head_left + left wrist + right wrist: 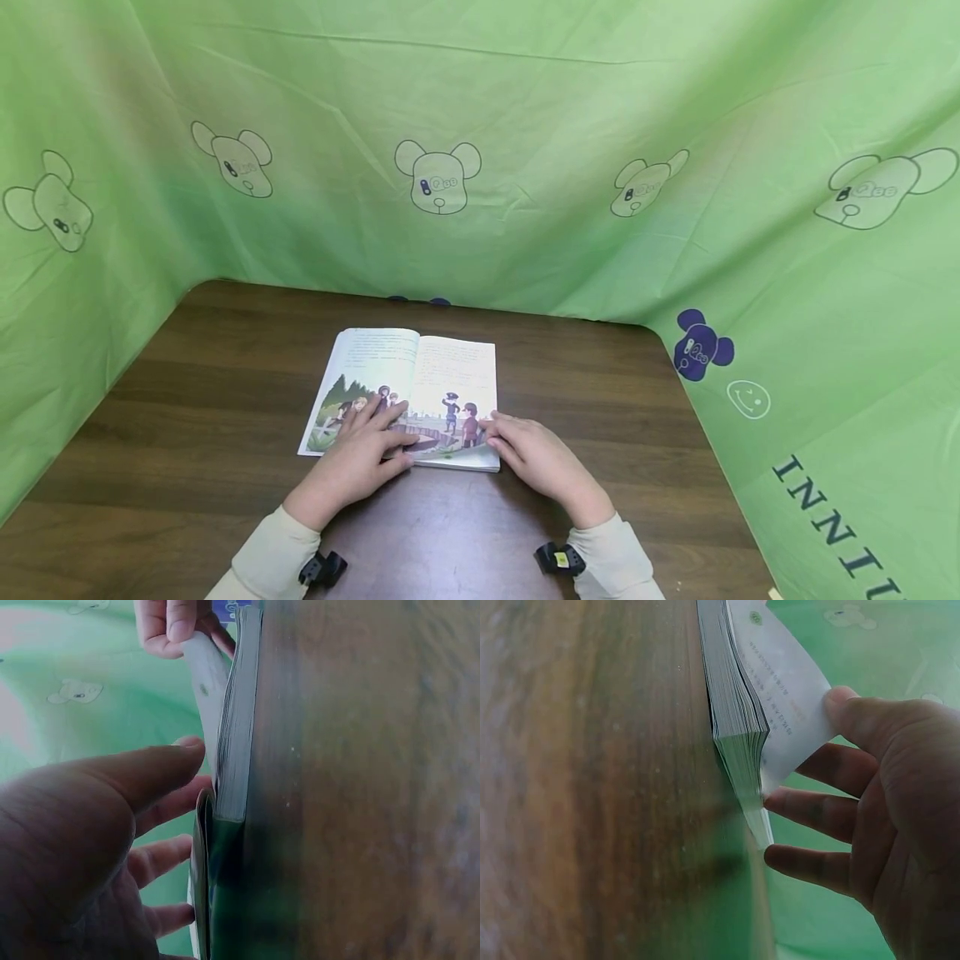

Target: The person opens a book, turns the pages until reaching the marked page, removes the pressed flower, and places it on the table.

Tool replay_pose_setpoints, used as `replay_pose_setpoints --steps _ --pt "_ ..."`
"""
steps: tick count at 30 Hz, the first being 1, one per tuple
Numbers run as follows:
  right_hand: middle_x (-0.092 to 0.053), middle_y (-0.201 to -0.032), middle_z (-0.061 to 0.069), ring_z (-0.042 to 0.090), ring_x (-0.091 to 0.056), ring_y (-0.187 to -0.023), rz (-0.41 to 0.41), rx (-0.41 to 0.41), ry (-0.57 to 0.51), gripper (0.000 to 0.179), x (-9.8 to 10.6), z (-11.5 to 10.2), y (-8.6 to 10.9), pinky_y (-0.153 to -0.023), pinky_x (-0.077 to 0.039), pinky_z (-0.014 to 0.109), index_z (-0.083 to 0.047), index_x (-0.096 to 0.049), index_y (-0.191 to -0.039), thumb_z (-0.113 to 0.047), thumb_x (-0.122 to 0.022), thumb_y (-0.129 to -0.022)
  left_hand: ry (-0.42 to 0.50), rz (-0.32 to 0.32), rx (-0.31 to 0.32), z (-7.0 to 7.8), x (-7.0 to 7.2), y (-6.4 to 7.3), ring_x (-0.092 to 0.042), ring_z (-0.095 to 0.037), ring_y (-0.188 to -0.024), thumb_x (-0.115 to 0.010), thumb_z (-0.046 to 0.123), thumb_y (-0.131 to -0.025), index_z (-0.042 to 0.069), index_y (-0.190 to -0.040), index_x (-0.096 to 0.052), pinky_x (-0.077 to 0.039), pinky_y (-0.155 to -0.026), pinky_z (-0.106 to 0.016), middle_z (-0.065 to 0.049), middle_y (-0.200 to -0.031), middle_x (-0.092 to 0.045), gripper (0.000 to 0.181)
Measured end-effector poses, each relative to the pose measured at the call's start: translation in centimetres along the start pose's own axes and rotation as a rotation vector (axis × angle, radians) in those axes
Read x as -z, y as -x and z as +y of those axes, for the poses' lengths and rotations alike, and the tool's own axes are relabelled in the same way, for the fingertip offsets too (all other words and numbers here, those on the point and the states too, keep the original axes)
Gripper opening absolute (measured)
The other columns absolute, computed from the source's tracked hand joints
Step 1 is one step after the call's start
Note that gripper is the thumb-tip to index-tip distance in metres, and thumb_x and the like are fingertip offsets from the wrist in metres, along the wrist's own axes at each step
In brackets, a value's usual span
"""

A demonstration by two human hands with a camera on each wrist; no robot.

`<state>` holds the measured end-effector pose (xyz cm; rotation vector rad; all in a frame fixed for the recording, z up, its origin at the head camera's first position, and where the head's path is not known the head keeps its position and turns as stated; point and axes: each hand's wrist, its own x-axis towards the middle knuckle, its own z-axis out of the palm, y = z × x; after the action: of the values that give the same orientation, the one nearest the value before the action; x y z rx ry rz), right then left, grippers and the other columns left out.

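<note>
An open illustrated book [456,363] lies on the brown table in the head view, text at the top of its pages and a picture with figures across the bottom. Spread fingers of my left hand [354,463] rest on the lower part of the left page, reaching over the centre fold. At the right edge, my right hand [537,455] pinches a page. The right wrist view shows that page [786,701] lifted away from the thick stack of pages [733,694], its corner between thumb and forefinger. Other fingers of that hand stay near the book's edge.
A dark wooden table [210,375] surrounds the book. Behind it and along both sides hangs a green cloth [525,100] printed with bear heads. Black wrist cameras sit on both wrists, the left camera [322,570] and the right camera [559,559], below pale sleeves.
</note>
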<state>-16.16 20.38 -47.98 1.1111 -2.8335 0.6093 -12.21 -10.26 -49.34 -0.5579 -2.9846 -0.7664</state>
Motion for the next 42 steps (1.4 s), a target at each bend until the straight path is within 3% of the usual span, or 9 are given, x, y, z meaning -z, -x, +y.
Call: replay_pose_setpoints --steps 5,11,18,24,27,30,33,36,42 --pt "-0.072 -0.130 0.003 0.025 -0.064 -0.127 0.027 0.004 0.024 0.014 -0.2 0.1 0.0 -0.106 -0.051 0.045 -0.017 -0.068 -0.114 -0.023 -0.059 -0.105 0.002 0.059 0.034 0.5 -0.2 -0.2 -0.028 -0.043 -0.152 -0.077 0.041 -0.091 0.029 -0.115 -0.080 -0.018 -0.119 -0.071 -0.004 -0.156 -0.051 0.027" --pt "-0.073 -0.125 0.000 0.022 -0.067 -0.122 0.046 0.005 0.028 0.015 -0.3 0.0 -0.1 -0.103 -0.053 0.042 -0.016 -0.068 -0.114 -0.024 -0.059 -0.105 -0.012 0.082 0.063 1.1 -0.3 -0.3 -0.032 -0.042 -0.151 -0.083 0.041 -0.085 0.027 -0.112 -0.081 -0.020 -0.119 -0.069 -0.004 -0.153 -0.054 0.030" --pt "-0.075 -0.110 -0.006 0.014 -0.072 -0.102 0.135 0.003 0.037 0.008 -0.1 -0.3 -0.4 -0.089 -0.057 0.039 -0.020 -0.068 -0.108 -0.023 -0.062 -0.103 -0.038 0.115 0.077 1.1 -0.5 -0.4 -0.034 -0.044 -0.149 -0.080 0.035 -0.089 0.027 -0.108 -0.082 -0.023 -0.116 -0.072 -0.004 -0.151 -0.056 0.020" --pt "-0.073 -0.121 -0.003 0.017 -0.069 -0.113 0.287 -0.048 -0.003 0.027 0.1 -0.1 0.0 -0.096 -0.055 0.040 -0.017 -0.068 -0.124 -0.016 -0.071 -0.097 -0.054 0.134 0.054 1.3 -0.7 -0.2 -0.037 -0.045 -0.147 -0.076 0.030 -0.093 0.026 -0.109 -0.081 -0.025 -0.114 -0.073 -0.005 -0.149 -0.058 0.017" --pt "-0.068 -0.131 0.001 0.019 -0.065 -0.123 0.324 -0.058 -0.025 0.037 0.2 0.2 0.1 -0.103 -0.052 0.041 -0.015 -0.064 -0.133 -0.016 -0.072 -0.096 -0.050 0.145 0.048 1.2 -0.8 -0.2 -0.037 -0.045 -0.147 -0.073 0.026 -0.095 0.023 -0.120 -0.077 -0.025 -0.114 -0.073 -0.006 -0.148 -0.059 0.025" --pt "-0.066 -0.136 0.001 0.018 -0.062 -0.128 0.311 -0.051 -0.047 0.038 0.1 0.3 0.1 -0.107 -0.049 0.040 -0.013 -0.063 -0.135 -0.017 -0.071 -0.098 -0.031 0.163 0.069 1.1 -1.0 -0.2 -0.039 -0.044 -0.147 -0.069 0.022 -0.094 0.017 -0.142 -0.062 -0.025 -0.115 -0.072 -0.007 -0.148 -0.059 0.049" --pt "-0.065 -0.137 0.001 0.018 -0.061 -0.129 0.260 -0.035 -0.057 0.037 0.0 0.4 0.1 -0.109 -0.048 0.040 -0.013 -0.063 -0.135 -0.018 -0.070 -0.098 -0.004 0.184 0.089 0.9 -1.1 -0.3 -0.042 -0.043 -0.145 -0.069 0.024 -0.094 0.012 -0.160 -0.035 -0.026 -0.114 -0.072 -0.006 -0.146 -0.061 0.076" --pt "-0.065 -0.139 0.002 0.020 -0.060 -0.131 0.189 -0.002 -0.053 0.037 -0.1 0.6 0.1 -0.110 -0.047 0.041 -0.014 -0.064 -0.135 -0.019 -0.069 -0.098 0.029 0.219 0.087 0.9 -0.9 -0.5 -0.048 -0.041 -0.141 -0.072 0.028 -0.095 0.008 -0.164 -0.019 -0.029 -0.113 -0.072 -0.006 -0.141 -0.065 0.089" --pt "-0.065 -0.138 0.004 0.023 -0.058 -0.134 0.089 0.048 -0.058 0.040 -0.2 0.6 0.2 -0.112 -0.045 0.044 -0.013 -0.064 -0.135 -0.019 -0.071 -0.097 0.026 0.311 0.045 0.8 -0.6 -0.7 -0.059 -0.041 -0.128 -0.079 0.023 -0.091 0.003 -0.164 -0.010 -0.042 -0.109 -0.059 -0.020 -0.141 -0.061 0.103"
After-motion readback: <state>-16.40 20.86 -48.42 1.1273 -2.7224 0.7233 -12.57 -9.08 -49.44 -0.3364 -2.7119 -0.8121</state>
